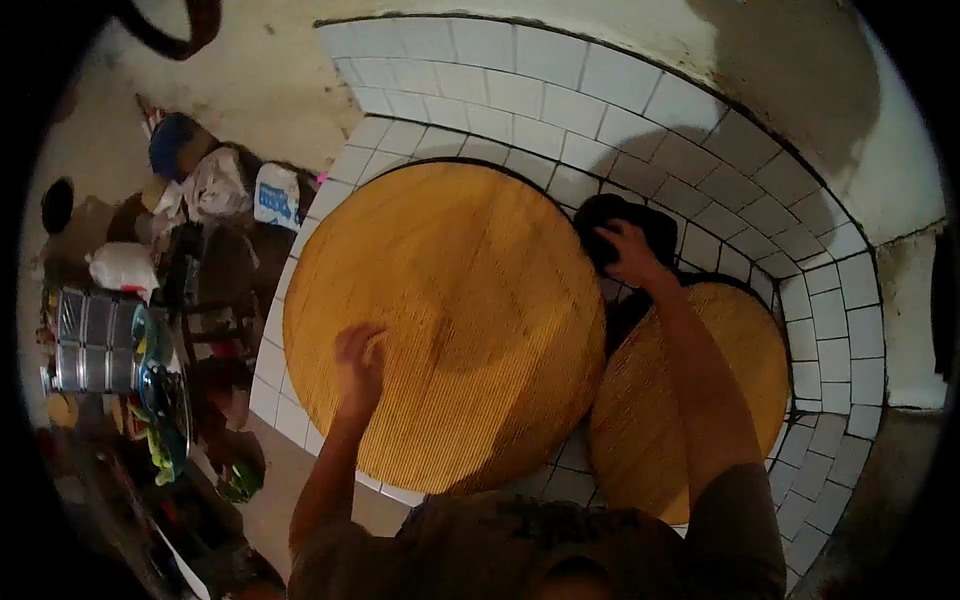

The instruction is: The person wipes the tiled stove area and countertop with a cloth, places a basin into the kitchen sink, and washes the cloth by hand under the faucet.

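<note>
My right hand (pixel 632 252) is on a black cloth-like bundle (pixel 655 230) at the back, between the two round lids and the tiled wall; its fingers are bent over the dark material. Over the left part of the large round woven lid (pixel 470 320) is my left hand (pixel 360 360), empty, somewhat blurred, with its fingers apart. A smaller round woven lid (pixel 730 370) lies under my right forearm. Both lids rest on the white tiled counter (pixel 400 138), side by side.
White wall tiles (pixel 560 55) curve round behind and right of the lids. On the left, beyond the counter's edge, are plastic bags (pixel 218 185), a stacked metal container (pixel 95 340), a green-rimmed basin (pixel 165 400) and dark clutter. A dark ring-shaped object (pixel 180 45) hangs at the top left.
</note>
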Action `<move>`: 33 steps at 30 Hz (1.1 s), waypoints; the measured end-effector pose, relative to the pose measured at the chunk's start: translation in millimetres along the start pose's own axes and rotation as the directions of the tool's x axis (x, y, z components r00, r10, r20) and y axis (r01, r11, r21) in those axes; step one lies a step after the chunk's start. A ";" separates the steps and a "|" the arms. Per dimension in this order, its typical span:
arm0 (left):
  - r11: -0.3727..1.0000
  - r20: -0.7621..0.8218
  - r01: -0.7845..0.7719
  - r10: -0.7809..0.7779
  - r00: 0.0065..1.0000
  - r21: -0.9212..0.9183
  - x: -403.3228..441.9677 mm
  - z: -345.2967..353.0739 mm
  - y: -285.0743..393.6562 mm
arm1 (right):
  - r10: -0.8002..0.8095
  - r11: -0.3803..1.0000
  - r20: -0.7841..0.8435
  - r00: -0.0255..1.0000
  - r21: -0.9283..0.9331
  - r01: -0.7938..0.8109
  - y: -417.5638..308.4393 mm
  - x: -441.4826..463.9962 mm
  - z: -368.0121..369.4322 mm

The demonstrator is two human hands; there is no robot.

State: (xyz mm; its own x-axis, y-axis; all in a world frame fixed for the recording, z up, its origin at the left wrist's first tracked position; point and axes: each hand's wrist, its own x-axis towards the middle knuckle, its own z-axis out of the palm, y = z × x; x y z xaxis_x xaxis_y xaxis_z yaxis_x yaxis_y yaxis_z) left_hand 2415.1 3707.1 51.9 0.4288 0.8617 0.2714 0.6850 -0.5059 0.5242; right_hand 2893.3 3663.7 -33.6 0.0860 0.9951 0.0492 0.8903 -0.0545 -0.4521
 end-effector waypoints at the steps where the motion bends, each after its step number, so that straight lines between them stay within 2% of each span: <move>1: 0.995 -0.038 0.101 -0.101 0.994 0.014 -31.2 -17.5 -17.1 | 0.028 0.989 -0.041 0.999 -0.143 -0.033 -15.2 -11.7 -4.4; 2: 0.979 -0.075 0.200 -0.197 0.977 0.026 -63.3 -30.7 -33.6 | 0.050 0.957 -0.090 0.995 -0.279 -0.073 -28.2 -18.8 -8.5; 3: 0.973 -0.100 0.215 -0.206 0.973 0.082 -95.1 -40.1 -52.4 | 0.037 0.958 -0.089 0.995 -0.281 -0.061 -24.3 -17.5 -2.0; 5: 0.962 -0.151 0.236 -0.215 0.965 0.139 -148.6 -41.0 -78.4 | 0.237 0.935 -0.190 0.953 -0.223 -0.277 1.9 -5.9 15.5; 6: 0.928 -0.176 0.313 -0.280 0.944 0.204 -171.5 -38.1 -85.6 | 0.215 0.940 -0.195 0.957 -0.225 -0.257 -4.4 -1.8 7.0; 7: 0.883 -0.201 0.388 -0.343 0.918 0.264 -185.8 -37.4 -88.1 | 0.414 0.905 -0.310 0.856 0.043 -0.423 -11.8 1.5 -1.8; 8: 0.881 -0.216 0.396 -0.346 0.913 0.258 -197.3 -34.0 -91.1 | 0.615 0.788 -0.352 0.706 0.323 -0.524 -16.8 2.8 -11.0; 9: 0.832 -0.194 0.552 -0.533 0.824 0.055 -205.3 -30.1 -88.6 | 0.675 0.724 -0.428 0.600 0.542 -0.427 -5.2 3.7 -12.8; 10: 0.719 -0.123 0.680 -0.695 0.709 -0.144 -214.0 -24.9 -89.6 | 0.743 0.634 -0.465 0.481 0.720 -0.283 -10.3 2.8 -19.3; 11: 0.559 0.033 0.734 -0.786 0.617 -0.387 -223.9 -13.9 -107.6 | 0.738 0.641 -0.471 0.484 0.712 -0.285 -14.6 -4.8 -23.4; 12: 0.555 0.040 0.734 -0.787 0.616 -0.393 -222.5 -18.3 -100.7 | 0.766 0.477 -0.423 0.484 0.879 0.012 -47.9 -19.5 -41.2; 13: 0.478 0.085 0.750 -0.816 0.572 -0.458 -212.7 -22.9 -88.6 | 0.781 0.242 -0.373 0.501 0.920 0.309 -74.5 -34.7 -53.8; 14: 0.401 0.131 0.757 -0.837 0.532 -0.515 -206.7 -27.0 -82.2 | 0.780 0.249 -0.381 0.496 0.916 0.313 -86.5 -52.8 -57.3; 15: 0.395 0.119 0.752 -0.842 0.526 -0.528 -208.1 -20.1 -94.2 | 0.711 0.443 -0.474 0.520 0.875 0.193 -97.2 -74.9 -58.4; 17: 0.374 0.139 0.728 -0.832 0.538 -0.574 -196.5 -23.7 -90.5 | 0.636 0.617 -0.552 0.539 0.783 0.074 -121.7 -108.9 -59.7; 18: 0.341 0.157 0.709 -0.830 0.536 -0.618 -192.4 -25.9 -88.3 | 0.672 0.322 -0.474 0.569 0.879 0.352 -138.4 -121.4 -59.0; 19: 0.351 0.157 0.707 -0.824 0.545 -0.614 -191.9 -25.5 -91.1 | 0.672 -0.032 -0.403 0.622 0.823 0.567 -155.8 -133.2 -58.6; 20: 0.378 0.139 0.713 -0.823 0.551 -0.591 -190.8 -19.5 -98.4 | 0.677 -0.032 -0.406 0.613 0.817 0.576 -173.6 -145.7 -58.4; 22: 0.419 0.120 0.717 -0.814 0.569 -0.556 -191.0 -12.0 -111.6 | 0.627 -0.045 -0.363 0.689 0.867 0.497 -215.2 -176.4 -57.3; 24: 0.363 0.162 0.666 -0.791 0.590 -0.651 -189.7 -9.2 -121.5 | 0.604 -0.069 -0.305 0.737 0.901 0.429 -244.2 -208.0 -48.4; 25: 0.380 0.174 0.672 -0.777 0.604 -0.635 -185.4 -15.8 -121.8 | 0.612 -0.133 -0.252 0.750 0.902 0.411 -252.7 -219.6 -36.1; 27: 0.295 0.241 0.672 -0.775 0.584 -0.679 -172.8 -24.1 -116.4 | 0.650 -0.294 -0.129 0.749 0.867 0.403 -266.1 -251.8 -4.9; 28: 0.325 0.287 0.687 -0.732 0.618 -0.650 -168.7 -26.1 -114.0 | 0.679 -0.402 -0.047 0.733 0.811 0.425 -266.0 -267.7 16.5; 30: 0.240 0.343 0.681 -0.721 0.603 -0.692 -166.5 -31.4 -115.4 | 0.721 -0.509 0.058 0.690 0.720 0.472 -278.8 -300.2 51.1; 32: 0.287 0.355 0.676 -0.677 0.644 -0.679 -169.8 -40.9 -117.4 | 0.737 -0.433 0.067 0.672 0.811 0.393 -315.5 -332.5 66.0; 33: 0.632 0.124 0.616 -0.644 0.755 -0.470 -173.6 -42.6 -136.1 | 0.698 -0.399 0.003 0.716 0.831 0.387 -333.9 -344.9 69.4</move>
State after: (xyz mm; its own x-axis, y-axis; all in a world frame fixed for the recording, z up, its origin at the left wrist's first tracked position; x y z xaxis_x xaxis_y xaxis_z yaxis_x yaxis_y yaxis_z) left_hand 2222.4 3628.0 -32.2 -0.0442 0.9716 -0.2323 0.4200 0.2290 0.8782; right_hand 2535.5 3344.4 38.6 0.6820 0.6745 -0.2827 -0.6941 0.4752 -0.5407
